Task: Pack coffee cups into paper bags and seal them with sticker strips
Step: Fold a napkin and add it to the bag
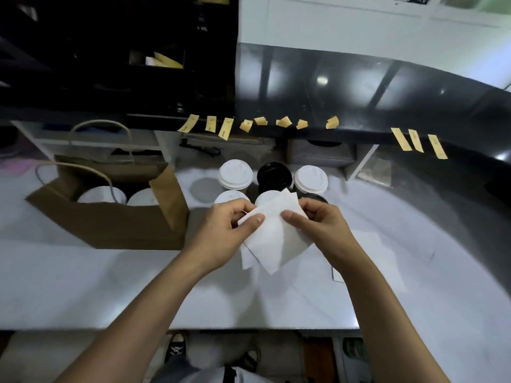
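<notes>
My left hand point(224, 233) and my right hand point(320, 228) both pinch a stack of white paper napkins point(272, 239) above the white counter. Behind the napkins stands a cluster of lidded coffee cups: a white-lidded cup point(235, 175), a black-lidded cup point(274, 176), another white-lidded cup point(311, 179), and more partly hidden by my hands. At the left an open brown paper bag point(116, 217) with string handles holds two white-lidded cups point(102, 195). Yellow sticker strips point(225, 129) hang in a row from the black ledge behind.
More yellow strips point(417, 142) hang at the right on the curved black ledge point(359, 89). A sheet of white paper point(387, 261) lies on the counter point(83, 286) at the right. Dark shelving fills the upper left. My feet show below the counter edge.
</notes>
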Motion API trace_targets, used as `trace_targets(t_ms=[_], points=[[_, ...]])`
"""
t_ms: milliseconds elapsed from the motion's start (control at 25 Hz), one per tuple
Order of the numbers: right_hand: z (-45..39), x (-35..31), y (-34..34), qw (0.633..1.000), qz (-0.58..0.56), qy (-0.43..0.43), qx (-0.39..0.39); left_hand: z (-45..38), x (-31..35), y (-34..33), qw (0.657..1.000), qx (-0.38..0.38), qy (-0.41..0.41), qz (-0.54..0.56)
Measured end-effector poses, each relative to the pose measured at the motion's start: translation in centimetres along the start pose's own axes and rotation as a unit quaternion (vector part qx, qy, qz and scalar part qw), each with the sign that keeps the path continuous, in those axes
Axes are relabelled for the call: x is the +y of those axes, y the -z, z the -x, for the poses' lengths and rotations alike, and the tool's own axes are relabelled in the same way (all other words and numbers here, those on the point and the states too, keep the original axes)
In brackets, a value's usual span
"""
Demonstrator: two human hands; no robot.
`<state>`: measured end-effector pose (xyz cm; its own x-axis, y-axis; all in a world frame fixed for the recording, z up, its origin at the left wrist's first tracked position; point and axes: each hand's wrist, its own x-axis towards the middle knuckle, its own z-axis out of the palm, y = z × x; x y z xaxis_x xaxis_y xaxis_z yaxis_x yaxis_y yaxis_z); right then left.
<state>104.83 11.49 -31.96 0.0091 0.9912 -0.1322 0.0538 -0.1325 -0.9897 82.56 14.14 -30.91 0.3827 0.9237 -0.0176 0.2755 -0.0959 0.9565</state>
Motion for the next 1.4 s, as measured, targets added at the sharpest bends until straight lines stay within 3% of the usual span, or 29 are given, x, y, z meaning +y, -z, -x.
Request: trace_targets(t_ms=[280,400,640,840,1080,1400], points=[[-3.0,-2.0,-5.6,0.998,-0.011,0.032,0.046,1.8,0.8,6.6,0.997,0.054,-0.017,-0.057],[-4.4,-2.8,-7.1,0.996,-0.028,0.033,0.077,2.9,2.2,9.8,0.986,0.123,-0.052,-0.095],[-6.9,-4.2,-10.1,0.991,-0.084,-0.007,0.107,4.9,4.7,15.7,0.929,0.309,-0.176,-0.108],[-8.0,-4.3,-13.0,0.988,-0.057,-0.007,0.141,5.6,3.3,20.5,0.893,0.394,-0.175,-0.133],[-8.4,-4.7,-17.3,0.986,-0.038,0.009,0.162,5.0,-0.8,24.9,0.931,0.349,-0.017,-0.103],[-7.9,-6.1,-21.3,0.987,0.054,0.063,0.135,4.0,-4.1,27.7,0.952,0.193,0.01,-0.236]])
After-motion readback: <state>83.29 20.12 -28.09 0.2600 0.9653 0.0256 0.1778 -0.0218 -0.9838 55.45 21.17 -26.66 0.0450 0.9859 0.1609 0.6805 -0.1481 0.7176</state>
